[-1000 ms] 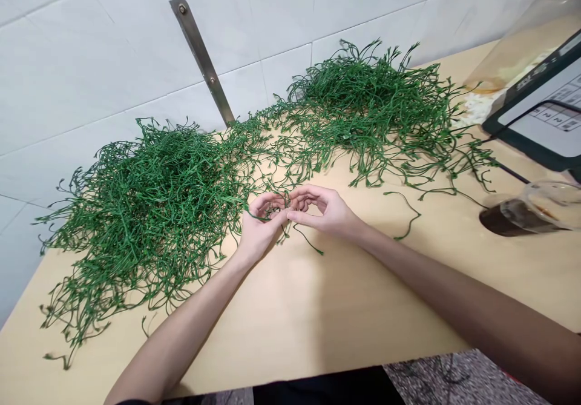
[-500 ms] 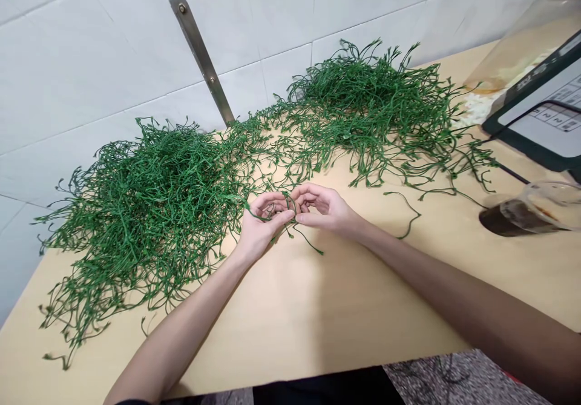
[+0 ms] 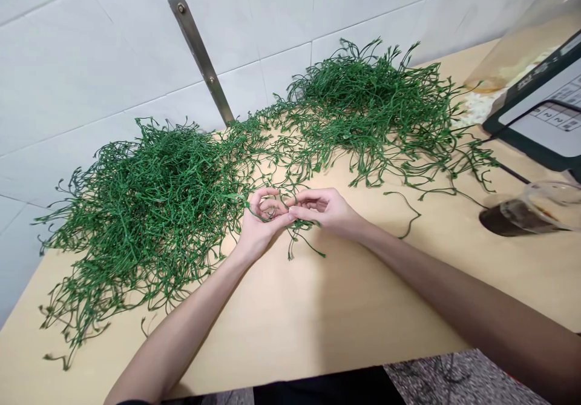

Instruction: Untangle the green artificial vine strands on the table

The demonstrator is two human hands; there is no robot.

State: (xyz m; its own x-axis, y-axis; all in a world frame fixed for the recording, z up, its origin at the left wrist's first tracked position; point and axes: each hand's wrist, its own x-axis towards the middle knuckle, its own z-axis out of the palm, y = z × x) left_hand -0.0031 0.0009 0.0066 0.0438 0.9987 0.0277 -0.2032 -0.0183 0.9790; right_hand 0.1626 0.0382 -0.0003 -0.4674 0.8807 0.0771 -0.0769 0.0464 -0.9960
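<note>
Above the middle of the table my left hand (image 3: pixel 263 220) and my right hand (image 3: pixel 327 212) meet at the fingertips. Both are closed, pinching thin green plastic stems (image 3: pixel 305 226) with small bud-like tips. Several stem ends hang below the fingers, and one runs across the left palm. How the strands join between the fingers is too small to make out. Beyond and left of my left hand lies a big heap of the same green stems (image 3: pixel 149 199). A second heap (image 3: pixel 363 102) lies behind my right hand, and looser strands link the two.
A single stem (image 3: pixel 414 214) lies beside my right forearm. Farther right are a clear cup of dark drink (image 3: pixel 512 216), a black cable (image 3: pixel 512 174) and a dark-framed labelled panel (image 3: pixel 535 114). A metal bar (image 3: pixel 202 63) leans along the tiled wall (image 3: pixel 113 48) behind the wooden table (image 3: pixel 281 326).
My right thumb and fingers have closed in against my left fingertips. More stem ends now hang below the hands. The heaps have stayed put.
</note>
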